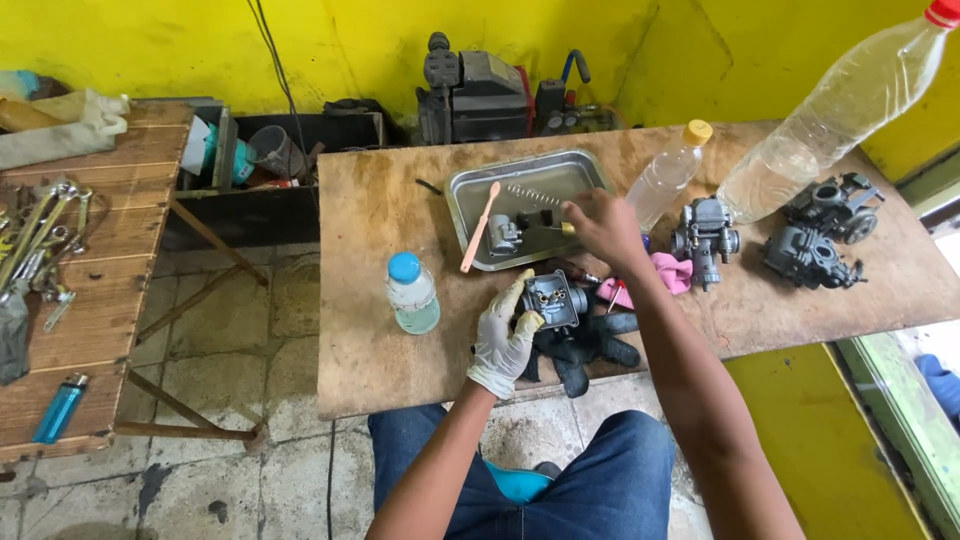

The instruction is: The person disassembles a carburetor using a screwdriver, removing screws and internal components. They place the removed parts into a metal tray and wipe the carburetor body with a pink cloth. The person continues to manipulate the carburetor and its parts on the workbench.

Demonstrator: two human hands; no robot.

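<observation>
My left hand (503,338), in a pale glove, grips a grey metal carburetor body (555,298) just above a black glove (590,345) lying on the wooden table (370,340). My bare right hand (603,226) reaches over the right edge of a steel tray (470,185) and pinches a small brass part (567,228). Inside the tray lie a pink toothbrush (481,226), a coil spring (533,195) and a small grey metal piece (503,236).
A blue-capped bottle (412,293) stands left of my left hand. A yellow-capped bottle (667,177) and a big red-capped bottle (838,110) lie at right, beside three more carburetors (705,238). A pink rag (668,270) lies near. The left bench holds wrenches (38,235) and a blue lighter (60,407).
</observation>
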